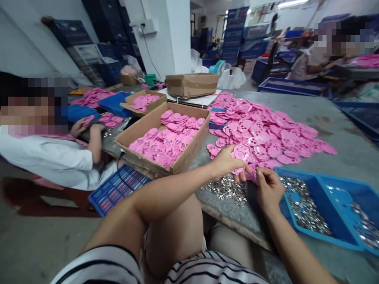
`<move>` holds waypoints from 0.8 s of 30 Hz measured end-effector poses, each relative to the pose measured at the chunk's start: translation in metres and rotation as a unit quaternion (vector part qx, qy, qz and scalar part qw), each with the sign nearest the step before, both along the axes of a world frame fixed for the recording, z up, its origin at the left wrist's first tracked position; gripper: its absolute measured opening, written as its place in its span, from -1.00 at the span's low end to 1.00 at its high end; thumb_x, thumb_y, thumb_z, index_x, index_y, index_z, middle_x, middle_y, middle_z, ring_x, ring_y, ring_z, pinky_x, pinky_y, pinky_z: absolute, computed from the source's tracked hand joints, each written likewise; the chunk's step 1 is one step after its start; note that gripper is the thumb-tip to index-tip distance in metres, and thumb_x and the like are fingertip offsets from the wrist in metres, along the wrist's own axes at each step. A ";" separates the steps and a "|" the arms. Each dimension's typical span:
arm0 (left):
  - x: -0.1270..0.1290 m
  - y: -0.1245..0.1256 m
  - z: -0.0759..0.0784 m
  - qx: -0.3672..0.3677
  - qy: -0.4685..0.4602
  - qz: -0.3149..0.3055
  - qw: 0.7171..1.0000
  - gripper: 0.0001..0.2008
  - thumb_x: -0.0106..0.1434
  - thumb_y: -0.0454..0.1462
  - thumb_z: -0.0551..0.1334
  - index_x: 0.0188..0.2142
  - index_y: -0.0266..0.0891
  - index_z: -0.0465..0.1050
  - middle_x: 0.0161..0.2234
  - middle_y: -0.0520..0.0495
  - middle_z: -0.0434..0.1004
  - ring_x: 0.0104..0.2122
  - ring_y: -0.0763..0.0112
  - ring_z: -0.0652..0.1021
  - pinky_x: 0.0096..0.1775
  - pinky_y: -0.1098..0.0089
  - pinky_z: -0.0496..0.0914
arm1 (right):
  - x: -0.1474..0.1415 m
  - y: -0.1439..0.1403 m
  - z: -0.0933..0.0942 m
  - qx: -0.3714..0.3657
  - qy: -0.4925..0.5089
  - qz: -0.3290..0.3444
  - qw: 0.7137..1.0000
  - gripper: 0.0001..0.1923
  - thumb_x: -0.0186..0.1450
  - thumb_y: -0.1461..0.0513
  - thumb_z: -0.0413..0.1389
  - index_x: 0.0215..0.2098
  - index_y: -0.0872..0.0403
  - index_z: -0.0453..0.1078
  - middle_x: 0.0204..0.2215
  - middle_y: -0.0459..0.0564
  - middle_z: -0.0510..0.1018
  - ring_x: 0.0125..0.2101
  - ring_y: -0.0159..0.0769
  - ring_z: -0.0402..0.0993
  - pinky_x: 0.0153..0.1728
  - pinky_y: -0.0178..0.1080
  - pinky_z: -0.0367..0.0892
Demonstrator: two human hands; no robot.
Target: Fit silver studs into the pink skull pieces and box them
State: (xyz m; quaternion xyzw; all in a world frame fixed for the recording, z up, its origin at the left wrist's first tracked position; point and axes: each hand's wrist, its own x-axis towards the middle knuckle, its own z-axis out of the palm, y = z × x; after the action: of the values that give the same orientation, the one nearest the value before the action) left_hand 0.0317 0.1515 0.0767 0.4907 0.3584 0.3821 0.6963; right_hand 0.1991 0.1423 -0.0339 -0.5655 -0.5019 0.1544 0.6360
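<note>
- A busy workshop with stacked blue crates; a grey table (340, 130) carries the work.
- The left hand (226, 161) grips a flat pink plastic piece (242, 152) at the table's near edge, beside the heap of pink pieces (266, 134).
- The right hand (268, 189) pinches something tiny, too small to identify, just beside that piece.
- Small silver metal parts (227, 189) lie loose at the near edge, more in a blue plastic tray (331, 221).
- Judging by this, a metal part is being fitted; it needs careful alignment.
- A cardboard box of pink pieces (166, 138) stands left; a co-worker's hand (79, 126) is beyond.

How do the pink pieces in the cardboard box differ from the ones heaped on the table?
The pink pieces in the box are held in by the cardboard box; the pink pieces on the table sprawl loose over the table, covering more area. The left hand grips a table piece. Both look alike.
</note>
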 end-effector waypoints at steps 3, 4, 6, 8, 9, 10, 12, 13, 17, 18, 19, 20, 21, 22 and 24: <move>-0.014 0.007 0.015 0.018 -0.042 0.069 0.997 -0.60 0.03 -0.47 0.07 -0.08 -0.31 0.17 -0.53 -0.01 0.54 -0.69 0.47 0.48 -0.65 0.52 0.32 | 0.003 -0.005 -0.010 -0.013 -0.033 0.023 0.999 -0.70 0.08 -0.02 0.16 -0.54 0.04 0.41 -0.50 0.02 0.52 -0.42 -0.18 0.44 -0.29 -0.08 0.36; -0.020 0.010 0.022 0.021 -0.058 0.093 0.994 -0.61 0.07 -0.47 0.04 -0.06 -0.33 0.17 -0.48 -0.06 0.56 -0.66 0.46 0.49 -0.64 0.51 0.33 | 0.003 -0.006 -0.012 -0.016 -0.042 0.032 0.998 -0.70 0.09 -0.03 0.15 -0.54 0.04 0.41 -0.51 0.03 0.52 -0.43 -0.18 0.44 -0.30 -0.09 0.37; -0.036 0.017 0.039 0.017 -0.083 0.130 0.988 -0.63 0.17 -0.46 -0.01 0.01 -0.37 0.16 -0.40 -0.15 0.57 -0.60 0.43 0.53 -0.60 0.48 0.37 | 0.004 -0.006 -0.015 -0.020 -0.051 0.044 0.997 -0.67 0.09 -0.05 0.15 -0.55 0.03 0.42 -0.52 0.03 0.52 -0.44 -0.18 0.45 -0.32 -0.09 0.37; -0.057 0.028 0.057 0.018 -0.092 0.149 0.984 -0.62 0.22 -0.46 -0.04 0.05 -0.40 0.15 -0.35 -0.20 0.56 -0.51 0.38 0.58 -0.52 0.44 0.44 | 0.005 -0.004 -0.017 -0.025 -0.051 0.048 0.997 -0.64 0.09 -0.08 0.15 -0.55 0.03 0.42 -0.52 0.03 0.53 -0.44 -0.18 0.45 -0.32 -0.09 0.38; -0.069 0.035 0.065 0.028 -0.088 0.158 0.983 -0.61 0.23 -0.48 -0.03 0.06 -0.40 0.16 -0.32 -0.21 0.56 -0.46 0.36 0.60 -0.47 0.41 0.47 | 0.005 -0.003 -0.018 -0.029 -0.050 0.049 0.997 -0.63 0.09 -0.10 0.16 -0.55 0.03 0.42 -0.52 0.03 0.53 -0.44 -0.17 0.45 -0.32 -0.09 0.38; -0.083 0.044 0.072 0.042 -0.078 0.173 0.981 -0.59 0.21 -0.50 -0.01 0.07 -0.38 0.16 -0.30 -0.20 0.55 -0.43 0.35 0.60 -0.42 0.38 0.50 | 0.005 -0.002 -0.019 -0.034 -0.048 0.050 0.997 -0.61 0.09 -0.11 0.16 -0.55 0.03 0.43 -0.52 0.03 0.54 -0.44 -0.17 0.45 -0.32 -0.09 0.38; -0.112 0.064 0.079 0.066 -0.055 0.240 0.967 -0.57 0.21 -0.51 0.04 0.08 -0.33 0.19 -0.30 -0.15 0.53 -0.39 0.36 0.61 -0.33 0.33 0.54 | 0.006 0.000 -0.020 -0.044 -0.046 0.052 0.997 -0.59 0.08 -0.14 0.16 -0.55 0.02 0.44 -0.51 0.04 0.55 -0.44 -0.15 0.46 -0.32 -0.08 0.38; -0.127 0.074 0.078 0.068 -0.044 0.291 0.953 -0.58 0.21 -0.51 0.05 0.07 -0.29 0.20 -0.32 -0.11 0.52 -0.39 0.39 0.60 -0.30 0.33 0.55 | 0.006 0.001 -0.021 -0.048 -0.045 0.054 0.996 -0.58 0.07 -0.15 0.16 -0.55 0.02 0.44 -0.51 0.04 0.55 -0.44 -0.15 0.46 -0.32 -0.08 0.38; -0.172 0.105 0.048 -0.021 0.077 0.401 0.912 -0.56 0.12 -0.53 0.13 -0.01 -0.21 0.30 -0.48 0.03 0.46 -0.51 0.45 0.56 -0.40 0.38 0.53 | 0.008 0.002 -0.021 -0.064 -0.044 0.063 0.995 -0.55 0.06 -0.18 0.16 -0.56 0.02 0.45 -0.52 0.04 0.55 -0.45 -0.14 0.47 -0.33 -0.09 0.39; -0.178 0.109 0.035 -0.036 0.093 0.396 0.913 -0.57 0.07 -0.54 0.16 -0.06 -0.24 0.34 -0.52 0.03 0.44 -0.54 0.42 0.54 -0.45 0.37 0.52 | 0.008 0.002 -0.021 -0.068 -0.047 0.065 0.994 -0.56 0.06 -0.18 0.16 -0.56 0.01 0.45 -0.52 0.04 0.56 -0.45 -0.14 0.47 -0.33 -0.09 0.39; -0.181 0.112 0.022 -0.046 0.105 0.388 0.914 -0.58 0.02 -0.55 0.19 -0.11 -0.26 0.38 -0.57 0.04 0.42 -0.57 0.40 0.52 -0.50 0.37 0.50 | 0.008 0.002 -0.021 -0.072 -0.049 0.067 0.994 -0.56 0.06 -0.18 0.17 -0.56 0.01 0.45 -0.52 0.04 0.56 -0.45 -0.13 0.47 -0.33 -0.10 0.40; -0.183 0.115 0.010 -0.050 0.115 0.380 0.916 -0.59 -0.03 -0.56 0.21 -0.16 -0.27 0.41 -0.61 0.06 0.39 -0.61 0.40 0.50 -0.54 0.40 0.47 | 0.008 0.003 -0.021 -0.076 -0.051 0.068 0.993 -0.55 0.06 -0.18 0.17 -0.57 0.01 0.45 -0.52 0.04 0.56 -0.45 -0.13 0.47 -0.34 -0.10 0.40; -0.183 0.117 -0.002 -0.050 0.122 0.372 0.919 -0.60 -0.07 -0.56 0.22 -0.21 -0.28 0.43 -0.64 0.08 0.36 -0.63 0.42 0.47 -0.57 0.43 0.43 | 0.009 0.003 -0.021 -0.079 -0.053 0.068 0.993 -0.55 0.05 -0.19 0.17 -0.57 0.01 0.45 -0.52 0.04 0.56 -0.45 -0.13 0.47 -0.34 -0.10 0.40; -0.183 0.119 -0.011 -0.049 0.127 0.360 0.923 -0.62 -0.11 -0.56 0.24 -0.26 -0.29 0.44 -0.66 0.10 0.34 -0.66 0.43 0.44 -0.60 0.45 0.39 | 0.009 0.003 -0.021 -0.082 -0.055 0.068 0.993 -0.54 0.05 -0.19 0.17 -0.57 0.01 0.45 -0.52 0.04 0.56 -0.44 -0.12 0.47 -0.34 -0.10 0.40; -0.181 0.126 -0.024 -0.038 0.122 0.334 0.934 -0.65 -0.16 -0.57 0.26 -0.32 -0.30 0.46 -0.69 0.13 0.31 -0.69 0.49 0.39 -0.63 0.52 0.30 | 0.009 0.003 -0.021 -0.089 -0.058 0.067 0.992 -0.53 0.03 -0.20 0.17 -0.56 0.01 0.46 -0.52 0.05 0.57 -0.44 -0.11 0.47 -0.34 -0.10 0.40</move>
State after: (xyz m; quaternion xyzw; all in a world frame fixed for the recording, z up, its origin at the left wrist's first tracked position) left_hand -0.1490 0.2775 0.0532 0.3587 0.5977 0.5164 0.4974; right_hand 0.2079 0.1453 -0.0547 -0.5926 -0.5590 0.2076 0.5416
